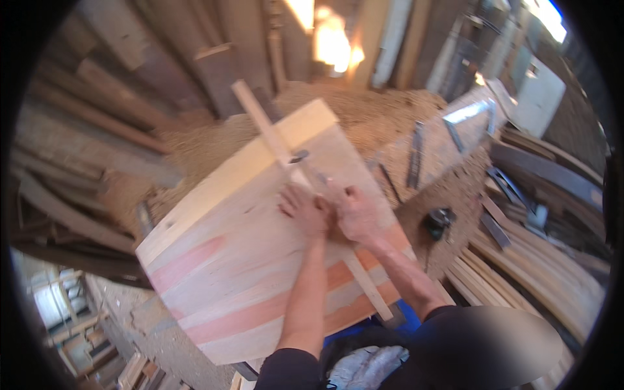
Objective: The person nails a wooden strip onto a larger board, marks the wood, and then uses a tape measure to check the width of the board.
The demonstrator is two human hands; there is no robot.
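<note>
A large board of pale wood with reddish streaks (227, 279) lies tilted before me. Across it runs a long, thin wooden strip (260, 120), which sticks out past the far edge. My left hand (304, 209) rests on the board and against the strip, its fingers spread. Close beside it, my right hand (357, 216) is closed around the handle of what looks like a hammer. The dark hammer head (299, 156) lies over the strip, beyond my fingers. Motion blur hides the fingertips and anything small between the hands.
Sawdust (370, 107) covers the surface behind the board. Upright planks (244, 45) line the back. At the right are a metal square (465, 120), a dark round object (439, 220) and stacked curved timber (533, 253). Offcuts (133, 370) lie at the lower left.
</note>
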